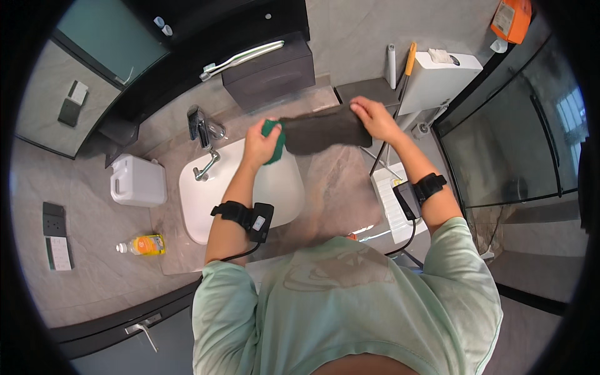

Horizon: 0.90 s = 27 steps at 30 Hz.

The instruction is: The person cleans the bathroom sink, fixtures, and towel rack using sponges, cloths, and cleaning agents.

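Note:
A dark grey cloth (326, 130) stretches between my two hands above the counter, just right of the white sink (187, 209). My left hand (260, 145) is closed over the sink with a green scouring pad (273, 142) in its grip. The cloth's left end meets that pad, and whether the fingers also pinch the cloth is hidden. At the cloth's upper right corner, my right hand (376, 120) pinches it between thumb and fingers. Behind the sink stands a chrome faucet (203, 128) with a jointed spout.
On the counter's left are a white jug (139, 180) and a bottle of yellow liquid (141, 245). A dark box (269, 74) with toothbrushes (244, 56) on top is at the back. Right of the counter stand an orange-handled pole (410, 59) and a white toilet tank (442, 78).

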Tool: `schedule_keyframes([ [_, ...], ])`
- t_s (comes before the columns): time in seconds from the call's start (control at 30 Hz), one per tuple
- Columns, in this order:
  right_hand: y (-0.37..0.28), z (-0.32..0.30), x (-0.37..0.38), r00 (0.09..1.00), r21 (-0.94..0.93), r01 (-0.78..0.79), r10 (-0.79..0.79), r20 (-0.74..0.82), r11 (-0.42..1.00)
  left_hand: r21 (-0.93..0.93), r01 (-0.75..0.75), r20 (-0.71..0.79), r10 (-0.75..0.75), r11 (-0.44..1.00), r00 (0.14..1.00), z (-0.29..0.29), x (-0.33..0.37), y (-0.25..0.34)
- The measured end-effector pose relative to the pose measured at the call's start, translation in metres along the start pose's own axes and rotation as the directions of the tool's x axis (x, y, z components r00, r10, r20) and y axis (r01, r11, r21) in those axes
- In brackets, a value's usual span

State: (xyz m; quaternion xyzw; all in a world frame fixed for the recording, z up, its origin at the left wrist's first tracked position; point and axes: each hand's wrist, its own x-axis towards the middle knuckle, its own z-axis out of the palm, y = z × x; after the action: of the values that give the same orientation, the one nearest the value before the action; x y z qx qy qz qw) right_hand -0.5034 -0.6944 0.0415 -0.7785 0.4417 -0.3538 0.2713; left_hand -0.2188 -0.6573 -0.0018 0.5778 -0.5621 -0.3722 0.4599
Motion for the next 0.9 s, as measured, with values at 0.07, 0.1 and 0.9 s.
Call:
schedule_keyframes([
  [0.07, -0.014, -0.017, 0.008, 0.997, 0.049, 0.006, -0.002, -0.083, 0.999, 0.016, -0.011, -0.013, 0.011, 1.0, 1.0, -0.006, 0.001, 0.064],
  [0.1, -0.02, -0.026, 0.01, 0.999, 0.099, -0.031, 0.031, -0.004, 0.995, 0.159, -0.285, -0.018, 0.291, 0.945, 0.956, -0.013, 0.001, 0.077],
  [0.9, 0.055, 0.149, 0.012, 0.988, -0.698, -0.114, 0.153, -0.006, 0.707, 0.34, 0.115, -0.117, -0.08, 0.933, 0.99, -0.046, -0.17, -0.013],
])
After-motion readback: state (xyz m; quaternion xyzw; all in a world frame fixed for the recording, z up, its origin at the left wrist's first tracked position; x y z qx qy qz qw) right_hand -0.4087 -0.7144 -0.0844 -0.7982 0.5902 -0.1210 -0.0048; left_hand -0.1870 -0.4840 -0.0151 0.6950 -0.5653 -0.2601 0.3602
